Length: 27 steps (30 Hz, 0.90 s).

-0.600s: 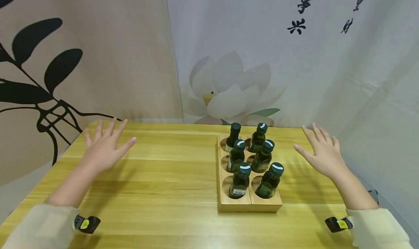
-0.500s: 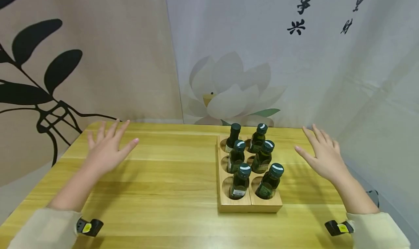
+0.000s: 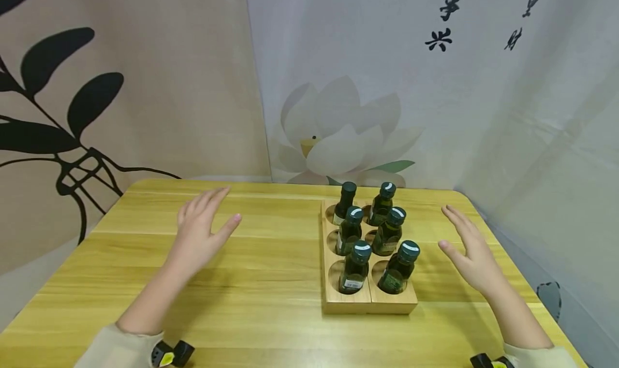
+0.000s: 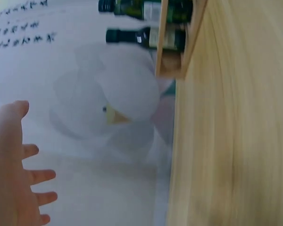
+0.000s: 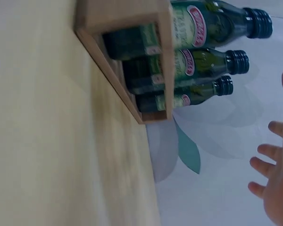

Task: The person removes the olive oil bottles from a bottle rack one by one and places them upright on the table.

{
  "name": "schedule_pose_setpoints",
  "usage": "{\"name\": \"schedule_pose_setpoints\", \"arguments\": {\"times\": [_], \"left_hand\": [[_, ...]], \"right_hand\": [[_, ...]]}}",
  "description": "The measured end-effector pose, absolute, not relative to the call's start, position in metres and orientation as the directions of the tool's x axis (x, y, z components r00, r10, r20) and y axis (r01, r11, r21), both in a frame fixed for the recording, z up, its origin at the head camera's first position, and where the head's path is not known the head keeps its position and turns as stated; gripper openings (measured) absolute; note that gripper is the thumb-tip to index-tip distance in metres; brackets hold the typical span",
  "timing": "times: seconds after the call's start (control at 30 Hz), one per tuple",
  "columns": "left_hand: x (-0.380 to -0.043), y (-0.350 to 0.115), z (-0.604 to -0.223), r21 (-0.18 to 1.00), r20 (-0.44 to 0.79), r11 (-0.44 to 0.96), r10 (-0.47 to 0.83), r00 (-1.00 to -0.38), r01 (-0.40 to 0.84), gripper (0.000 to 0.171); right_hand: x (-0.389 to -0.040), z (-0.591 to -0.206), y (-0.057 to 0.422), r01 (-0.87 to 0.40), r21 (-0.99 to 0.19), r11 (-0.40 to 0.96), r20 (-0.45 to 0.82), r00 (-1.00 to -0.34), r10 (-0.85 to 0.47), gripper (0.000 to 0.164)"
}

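A wooden rack (image 3: 347, 307) with round holes stands right of the table's middle. Several dark green glass bottles (image 3: 355, 271) with dark caps sit in its holes in two columns, some leaning a little. To the rack's left my left hand (image 3: 198, 231) hovers over the table, fingers extended and thumb apart, holding nothing. On the other side my right hand (image 3: 474, 260) is also raised, fingers fairly straight, touching nothing. Through the rack's open side in the right wrist view, bottles (image 5: 198, 68) show green labels with a red oval. One bottle (image 4: 132, 36) at the back left has a slimmer neck.
The light wooden table (image 3: 261, 260) ends at a fabric backdrop (image 3: 193, 88) printed with a lotus, leaves and black characters. A black band with a small device (image 3: 171, 353) is on the left wrist, and another (image 3: 490, 361) on the right.
My left hand has moved right, toward the rack. My right hand has come slightly lower and its fingers are closer together. The rack and bottles have stayed in place.
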State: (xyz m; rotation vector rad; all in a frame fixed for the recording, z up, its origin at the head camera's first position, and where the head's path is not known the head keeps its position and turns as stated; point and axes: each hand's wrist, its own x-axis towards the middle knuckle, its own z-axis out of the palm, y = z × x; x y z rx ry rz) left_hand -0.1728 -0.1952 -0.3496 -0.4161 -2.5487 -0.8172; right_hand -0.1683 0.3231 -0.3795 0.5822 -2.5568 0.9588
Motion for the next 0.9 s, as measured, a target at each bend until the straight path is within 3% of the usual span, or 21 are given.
{"name": "schedule_pose_setpoints", "arguments": {"times": [0.37, 0.6, 0.9], "left_hand": [[-0.158, -0.14, -0.358, 0.663, 0.467, 0.598, 0.139, -0.873, 0.45, 0.057], [-0.152, -0.108, -0.359, 0.756, 0.448, 0.45, 0.173, -0.877, 0.475, 0.057], [-0.149, -0.077, -0.366, 0.813, 0.42, 0.333, 0.232, -0.878, 0.477, 0.056]], "right_hand": [[-0.154, -0.408, 0.317, -0.576, -0.596, 0.559, 0.478, -0.814, -0.329, 0.066], [-0.147, -0.419, 0.316, -0.508, -0.717, 0.477, 0.365, -0.857, -0.364, 0.072], [-0.143, -0.43, 0.317, -0.471, -0.77, 0.43, 0.301, -0.863, -0.405, 0.076]]}}
